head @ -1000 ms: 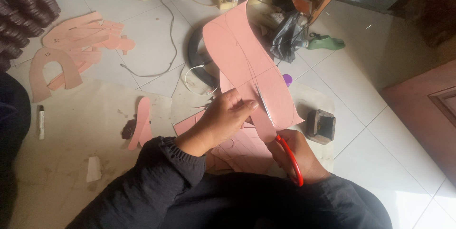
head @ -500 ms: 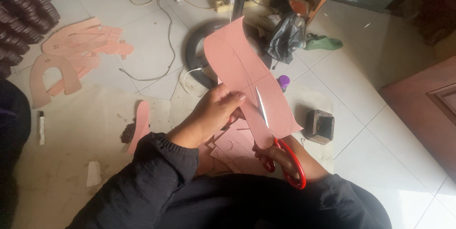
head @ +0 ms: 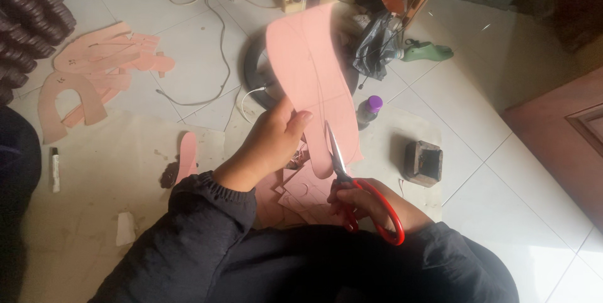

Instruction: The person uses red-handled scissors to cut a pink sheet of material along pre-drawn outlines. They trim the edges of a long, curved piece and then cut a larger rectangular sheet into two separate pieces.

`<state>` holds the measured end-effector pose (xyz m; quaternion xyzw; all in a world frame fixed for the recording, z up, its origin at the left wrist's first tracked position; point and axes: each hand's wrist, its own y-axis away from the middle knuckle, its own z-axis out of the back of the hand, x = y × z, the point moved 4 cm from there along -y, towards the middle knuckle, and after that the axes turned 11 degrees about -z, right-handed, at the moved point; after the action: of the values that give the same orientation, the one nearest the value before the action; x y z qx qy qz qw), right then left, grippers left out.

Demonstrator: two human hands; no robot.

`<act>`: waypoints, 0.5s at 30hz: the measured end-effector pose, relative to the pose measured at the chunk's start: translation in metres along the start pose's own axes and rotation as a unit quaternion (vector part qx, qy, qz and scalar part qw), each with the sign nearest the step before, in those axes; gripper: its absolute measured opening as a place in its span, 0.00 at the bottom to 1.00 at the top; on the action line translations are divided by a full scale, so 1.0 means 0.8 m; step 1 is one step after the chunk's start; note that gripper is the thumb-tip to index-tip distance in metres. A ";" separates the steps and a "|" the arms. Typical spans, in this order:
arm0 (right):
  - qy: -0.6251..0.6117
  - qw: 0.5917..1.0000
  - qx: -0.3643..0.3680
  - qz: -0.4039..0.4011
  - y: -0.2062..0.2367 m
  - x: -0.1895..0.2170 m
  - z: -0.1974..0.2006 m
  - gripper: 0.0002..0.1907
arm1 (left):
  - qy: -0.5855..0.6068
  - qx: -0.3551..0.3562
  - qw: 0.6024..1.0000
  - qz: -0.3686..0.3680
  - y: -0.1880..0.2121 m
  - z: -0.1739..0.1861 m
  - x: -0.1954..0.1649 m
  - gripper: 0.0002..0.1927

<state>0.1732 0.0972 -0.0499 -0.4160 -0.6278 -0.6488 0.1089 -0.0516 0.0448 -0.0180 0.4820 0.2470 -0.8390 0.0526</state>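
Observation:
My left hand (head: pixel 273 143) pinches the lower edge of a long pink sheet (head: pixel 311 70) and holds it up over the floor. My right hand (head: pixel 364 202) grips red-handled scissors (head: pixel 361 193); their blades point upward into the bottom of the sheet, right beside my left thumb. Pencil lines run along the sheet. Under both hands lie more pink cut pieces (head: pixel 301 193) on the floor. Black sleeves cover both my arms.
A pile of pink cut shapes (head: pixel 94 73) lies at the upper left, and a sole-shaped pink piece (head: pixel 186 155) near my left arm. A dark wooden block (head: pixel 424 161), a purple-capped bottle (head: pixel 367 111), a black ring (head: pixel 254 73), cables (head: pixel 217 26) and a green shoe form (head: pixel 427 51) surround me.
The sheet has been lifted and turned more upright. The scissors have moved up, with their blades now deeper along the sheet's lower edge. My left hand shifted slightly with the sheet.

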 end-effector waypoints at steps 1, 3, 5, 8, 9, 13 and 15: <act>-0.001 1.000 0.017 0.011 -0.003 -0.002 0.000 0.17 | -0.016 0.013 1.000 0.006 0.000 0.000 -0.002 0.15; -0.004 0.998 0.048 0.030 -0.005 -0.006 0.000 0.17 | -0.029 0.035 0.999 0.026 0.000 0.001 -0.006 0.15; -0.010 0.995 0.091 0.042 -0.007 -0.004 -0.002 0.16 | -0.027 0.050 0.997 0.053 0.001 0.005 -0.007 0.15; 0.003 0.996 0.093 -0.001 -0.006 -0.003 -0.003 0.15 | 0.007 0.043 0.999 -0.024 0.000 0.006 -0.016 0.14; 0.010 0.996 0.082 -0.025 -0.005 -0.004 -0.003 0.16 | 0.006 0.043 0.999 -0.032 0.001 0.005 -0.015 0.14; 0.015 0.995 0.096 -0.012 0.008 0.003 -0.006 0.15 | -0.002 0.057 0.998 0.015 -0.002 0.003 0.006 0.15; 0.018 0.994 0.106 0.013 0.014 0.011 -0.004 0.15 | 0.002 0.056 0.998 0.031 -0.005 0.004 0.015 0.16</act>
<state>0.1735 0.0955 -0.0356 -0.3986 -0.6856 -0.5842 0.1725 -0.0618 0.0487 -0.0252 0.4934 0.1849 -0.8484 0.0508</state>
